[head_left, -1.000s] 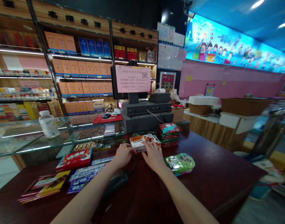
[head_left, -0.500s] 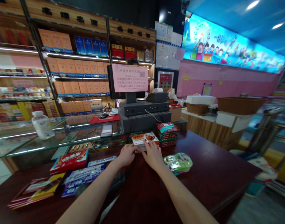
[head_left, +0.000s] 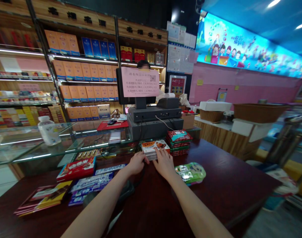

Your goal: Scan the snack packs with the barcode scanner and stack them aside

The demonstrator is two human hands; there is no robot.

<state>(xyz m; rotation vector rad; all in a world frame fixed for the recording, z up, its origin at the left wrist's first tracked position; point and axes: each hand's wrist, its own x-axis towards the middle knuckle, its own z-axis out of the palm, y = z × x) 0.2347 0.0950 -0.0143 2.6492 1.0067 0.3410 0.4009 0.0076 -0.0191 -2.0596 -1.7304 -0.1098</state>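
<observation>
A small stack of white-and-orange Dove chocolate boxes (head_left: 151, 145) lies on the dark red tabletop in front of me. My left hand (head_left: 138, 162) is at the stack's front left corner, fingers bent loosely and thumb stretched towards its front. My right hand (head_left: 164, 162) rests with spread fingers on the top and front of the stack, towards its right side. Just behind it to the right stands a pile of red packets (head_left: 178, 142), a teal and red one on top. Close to my right wrist lies a green blister-style pack (head_left: 190, 172).
Left lie a red box (head_left: 76, 168), blue-and-white packets (head_left: 93, 183) and yellow-and-maroon flat packs (head_left: 44, 200). A cash register (head_left: 155, 115) with a pink-signed screen stands behind; a person's head shows above it. A bottle (head_left: 49, 130) stands on the glass counter (head_left: 74, 142).
The view has swung slightly left, so everything sits a little further right. My thumbs are slightly further apart at the stack's front. Both hands stay at the boxes.
</observation>
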